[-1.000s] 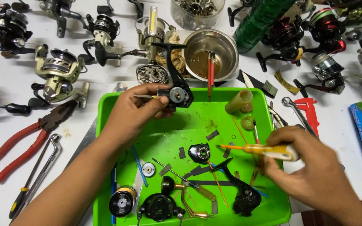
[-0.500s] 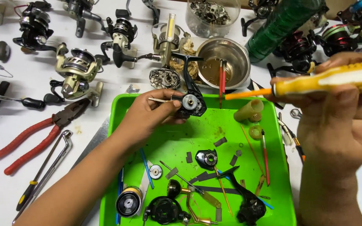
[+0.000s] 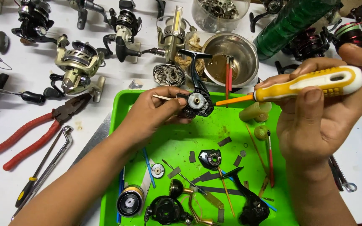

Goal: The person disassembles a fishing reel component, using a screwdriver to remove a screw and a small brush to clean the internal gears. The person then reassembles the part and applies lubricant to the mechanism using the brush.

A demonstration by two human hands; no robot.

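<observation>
Here my left hand (image 3: 153,113) grips a black reel body (image 3: 197,102) over the green tray's (image 3: 273,121) far edge. My right hand (image 3: 323,113) is clenched around a yellow screwdriver (image 3: 311,86), its orange shaft pointing at the reel, tip just beside it.

The black reel body (image 3: 197,94) is small, with a round silver part on its face and a thin black arm sticking up, and it is held up over the far edge of the green tray (image 3: 177,144). The screwdriver (image 3: 298,86) has a yellow and white handle and an orange shaft. It lies almost flat above the tray's far right part, its tip pointing at the reel body, just beside it
</observation>
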